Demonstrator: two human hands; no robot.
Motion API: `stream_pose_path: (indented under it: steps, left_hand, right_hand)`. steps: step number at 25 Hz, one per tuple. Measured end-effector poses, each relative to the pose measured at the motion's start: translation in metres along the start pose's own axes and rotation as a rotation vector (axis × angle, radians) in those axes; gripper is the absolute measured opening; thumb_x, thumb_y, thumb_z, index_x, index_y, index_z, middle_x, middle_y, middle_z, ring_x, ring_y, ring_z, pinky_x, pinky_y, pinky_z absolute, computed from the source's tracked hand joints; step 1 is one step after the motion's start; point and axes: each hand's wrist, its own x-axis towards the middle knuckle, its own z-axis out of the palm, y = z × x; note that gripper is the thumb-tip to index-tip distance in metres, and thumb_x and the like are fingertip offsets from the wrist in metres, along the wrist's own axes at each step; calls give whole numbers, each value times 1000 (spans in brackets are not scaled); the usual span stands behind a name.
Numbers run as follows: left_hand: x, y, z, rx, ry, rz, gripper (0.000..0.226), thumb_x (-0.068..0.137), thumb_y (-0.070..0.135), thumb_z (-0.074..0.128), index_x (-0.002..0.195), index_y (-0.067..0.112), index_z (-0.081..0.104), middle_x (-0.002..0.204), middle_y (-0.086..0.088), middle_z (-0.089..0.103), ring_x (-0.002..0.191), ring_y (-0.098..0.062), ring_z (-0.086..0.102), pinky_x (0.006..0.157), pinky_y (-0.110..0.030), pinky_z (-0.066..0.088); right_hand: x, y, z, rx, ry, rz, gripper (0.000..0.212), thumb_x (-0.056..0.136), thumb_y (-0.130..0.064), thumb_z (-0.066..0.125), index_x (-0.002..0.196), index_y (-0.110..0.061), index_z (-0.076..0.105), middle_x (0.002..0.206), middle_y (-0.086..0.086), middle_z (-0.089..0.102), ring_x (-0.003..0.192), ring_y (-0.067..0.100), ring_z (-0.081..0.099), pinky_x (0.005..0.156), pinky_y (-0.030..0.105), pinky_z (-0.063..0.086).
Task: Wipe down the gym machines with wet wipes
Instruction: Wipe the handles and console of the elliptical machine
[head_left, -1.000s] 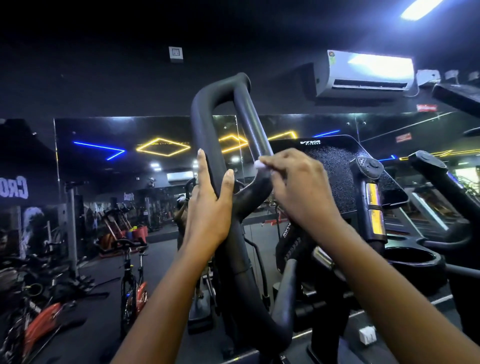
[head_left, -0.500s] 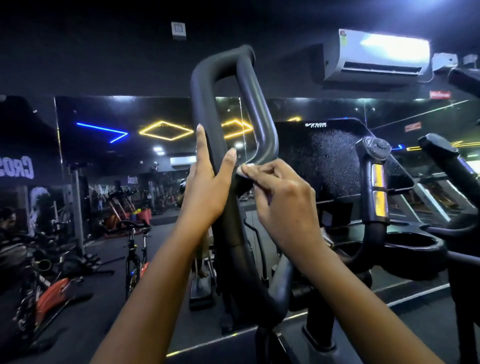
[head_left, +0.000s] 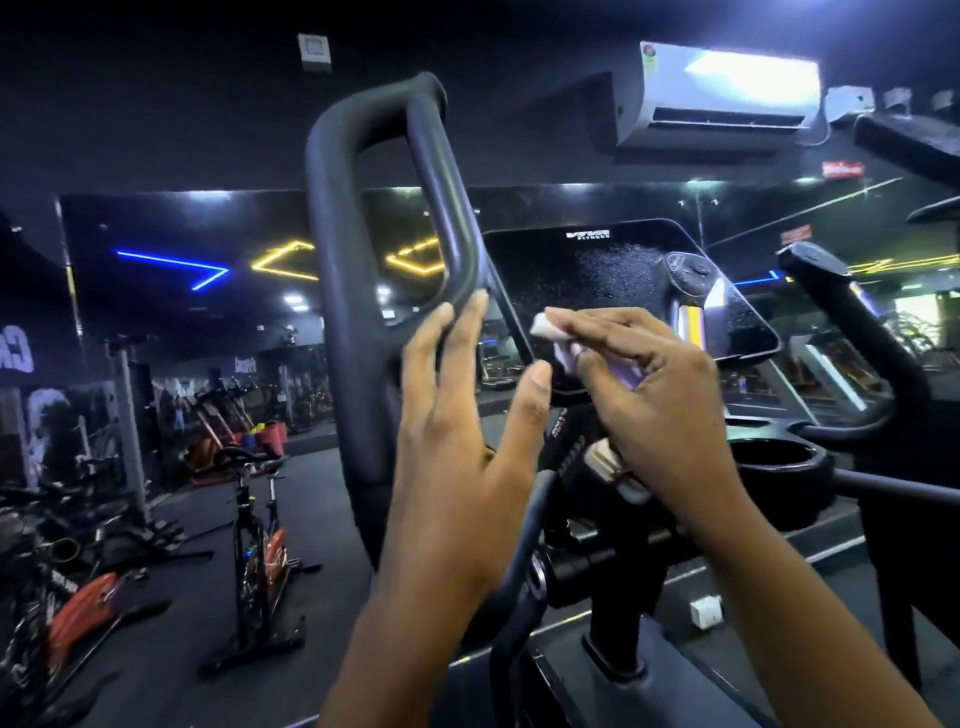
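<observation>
Checker: Wipe first. Item one, wet wipe (head_left: 545, 326): location?

Lister: Centre of scene, at the lower left corner of the machine's console (head_left: 623, 280). White, wadded, one end showing past the fingertips. Contact with the screen: cannot tell.

Checker: Held by?

Lister: Right hand (head_left: 649, 400). Fingers lie long over the wad, thumb under it. A narrow pinch, holding the wet wipe.

Checker: Item two, the other hand?

Lister: Left hand (head_left: 462, 415), just left of the right hand. Fingers straight, holding nothing. Fingertips touch the inner bar of the loop handle (head_left: 343, 270) at its lower bend. Thumb stands apart, pointing towards the wet wipe.

Checker: Loop handle, description?

Lister: Black, matt, a tall closed loop, upright. Stands left of the console and nearer than it.

Checker: Console surface?

Lister: Dark, speckled with fine droplets or dust; which, cannot tell. Small white logo at the top, not legible.

Checker: Right of the hands?

Lister: Upright grip (head_left: 688, 296) with a yellow strip, in front of the screen's right part. Below it, a round black cup holder (head_left: 774, 460). Further right, a second black handle (head_left: 852, 322).

Checker: Far side?

Lister: Wall mirror (head_left: 156, 322), showing a blue neon line (head_left: 171, 261) and a yellow neon outline (head_left: 284, 261). White air conditioner (head_left: 722, 98) high on the far wall, right. Spin bike (head_left: 260, 545) on the floor, left, well apart from both hands.
</observation>
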Motion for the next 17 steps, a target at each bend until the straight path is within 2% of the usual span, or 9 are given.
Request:
stream_pose_path:
  steps: [2, 5, 6, 7, 9, 11, 13, 15, 17]
  left_hand:
    - [-6, 2, 30, -76, -54, -1, 58, 87, 61, 37, 142, 46, 26, 147, 20, 25, 128, 15, 24, 94, 8, 17]
    - [-6, 1, 83, -228, -205, -112, 51, 95, 48, 45, 143, 41, 28, 143, 18, 29, 109, 26, 33, 89, 8, 21]
    - [-4, -1, 99, -290, -260, -167, 54, 95, 46, 46, 144, 41, 25, 143, 17, 29, 109, 26, 34, 96, 2, 25]
    - [-1, -1, 117, -363, -302, -225, 58, 93, 48, 46, 145, 42, 22, 146, 15, 28, 117, 20, 34, 105, -10, 28]
    - [5, 1, 147, -484, -336, -316, 65, 88, 62, 44, 145, 48, 15, 150, 9, 27, 134, -3, 33, 113, -34, 30]
    - [14, 3, 169, -556, -315, -360, 71, 83, 70, 42, 144, 51, 11, 150, 7, 30, 135, -11, 34, 113, -40, 29]
    - [23, 2, 188, -591, -300, -386, 75, 78, 71, 38, 145, 51, 9, 149, 6, 33, 133, -13, 37, 112, -42, 30]
    - [32, -2, 203, -633, -298, -439, 72, 78, 73, 39, 142, 56, 10, 143, 7, 42, 123, -20, 51, 104, -46, 40]
    - [37, -1, 211, -721, -275, -472, 60, 87, 66, 41, 141, 56, 16, 117, 8, 61, 81, -23, 68, 71, -37, 56]
  right_hand:
    - [-3, 12, -26, -20, 55, 44, 27, 87, -2, 62, 110, -14, 69, 104, -3, 67, 101, 9, 62, 88, 25, 52]
    - [-9, 29, -64, -90, 144, 89, 29, 86, -2, 62, 106, -21, 69, 103, -7, 68, 101, 4, 62, 92, 31, 50]
    - [-11, 35, -76, -109, 174, 106, 29, 86, -2, 63, 106, -23, 69, 103, -8, 68, 100, 4, 62, 93, 32, 50]
    - [-12, 40, -89, -127, 202, 125, 29, 86, -2, 63, 105, -23, 69, 102, -8, 68, 100, 4, 63, 93, 34, 50]
    - [-14, 50, -110, -135, 242, 152, 28, 86, -3, 63, 105, -22, 70, 102, -7, 69, 100, 6, 64, 92, 35, 51]
    - [-15, 60, -124, -139, 259, 166, 27, 85, -2, 64, 102, -22, 71, 102, -7, 69, 100, 8, 64, 92, 35, 51]
    - [-14, 70, -131, -149, 255, 183, 29, 85, 0, 63, 97, -26, 70, 101, -9, 69, 99, 4, 63, 92, 29, 51]
    - [-12, 78, -131, -153, 240, 203, 32, 84, 2, 62, 96, -27, 69, 100, -11, 69, 98, 0, 63, 90, 21, 50]
    - [-3, 85, -130, -165, 224, 209, 32, 85, 1, 62, 98, -26, 70, 99, -12, 68, 95, -5, 62, 86, 13, 48]
